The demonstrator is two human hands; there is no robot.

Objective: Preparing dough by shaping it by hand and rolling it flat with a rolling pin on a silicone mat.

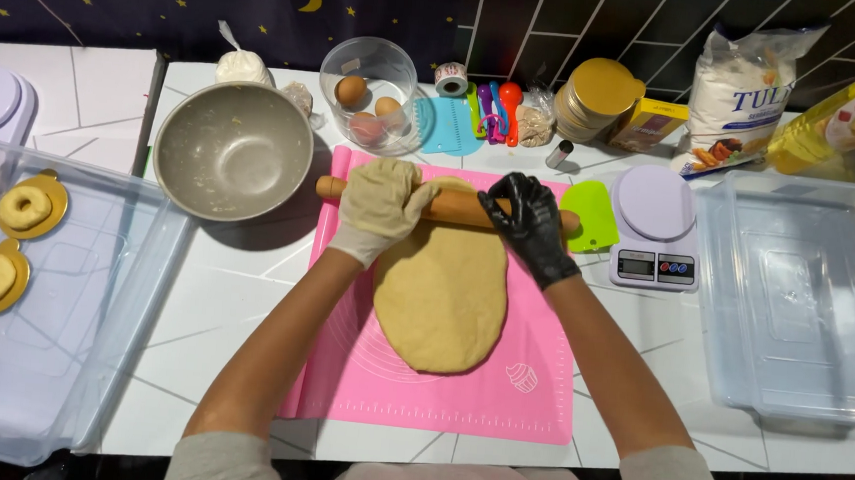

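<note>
**Dough under the pin**

A pink mat (pixel 457 392) covers the counter's middle. On it lies the oval dough (pixel 441 296), its far end under a wooden rolling pin (pixel 458 207). The left hand (pixel 380 207), in a cream glove, and the right hand (pixel 527 222), in a black glove, curl their fingers over the pin. A steel bowl (pixel 233 151) sits left of the mat.

Both arms outstretched; left hand (pixel 378 206), right hand (pixel 527 222) palms down, fingers curled
</note>
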